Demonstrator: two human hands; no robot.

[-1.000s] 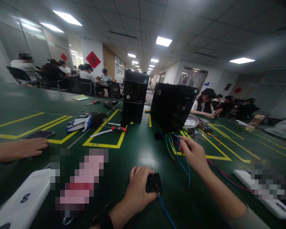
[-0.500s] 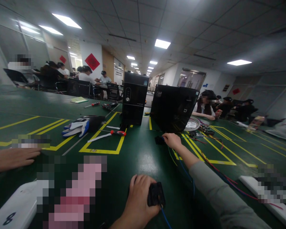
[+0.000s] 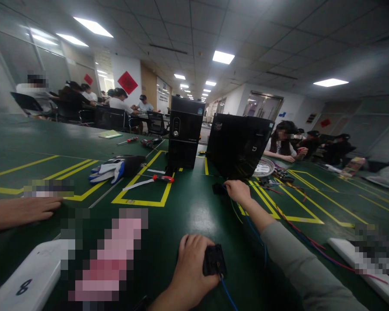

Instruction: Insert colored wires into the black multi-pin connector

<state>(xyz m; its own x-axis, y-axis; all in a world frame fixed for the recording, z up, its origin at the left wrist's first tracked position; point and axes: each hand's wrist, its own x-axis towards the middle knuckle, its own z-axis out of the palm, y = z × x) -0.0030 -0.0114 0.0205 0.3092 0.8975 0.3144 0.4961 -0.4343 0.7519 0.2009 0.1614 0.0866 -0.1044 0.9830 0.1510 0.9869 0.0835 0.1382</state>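
Observation:
My left hand [image 3: 192,270] is closed around a black plastic block [image 3: 215,260] just above or on the green table, its fingers wrapped over the left side. A blue wire [image 3: 227,290] runs out of a brass-coloured contact on that block. Farther forward, my right hand [image 3: 239,191], below a grey-green sleeve, pinches a blue wire at a second small black block [image 3: 218,188]. Whether its fingertips also touch that block cannot be made out. Blue and green wires trail from under the right hand toward me.
Two black computer cases [image 3: 185,134] stand ahead. A red-handled screwdriver [image 3: 164,179], gloves [image 3: 108,172] and yellow tape lines lie left. A white basket [image 3: 262,167] and red wires [image 3: 298,231] are right. Another person's hand [image 3: 26,211] rests at far left.
The view has shifted slightly, so the scene sits a little farther right. Both hands keep the same grip and nearly the same place.

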